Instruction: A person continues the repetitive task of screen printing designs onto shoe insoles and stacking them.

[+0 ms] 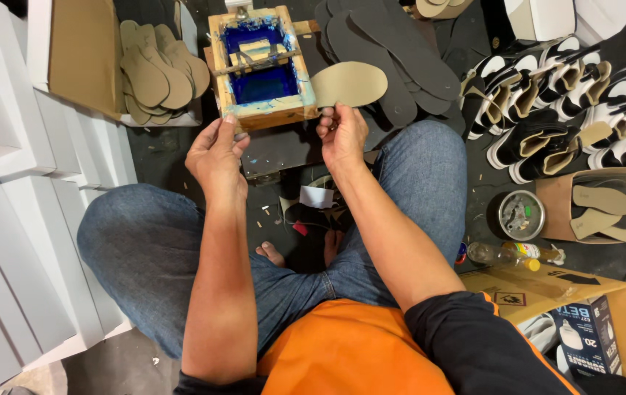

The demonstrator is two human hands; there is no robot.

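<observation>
My right hand (342,135) hides the tan insole's (349,84) near end. At top centre, the wooden frame's (261,110) far edge is cut off.
</observation>
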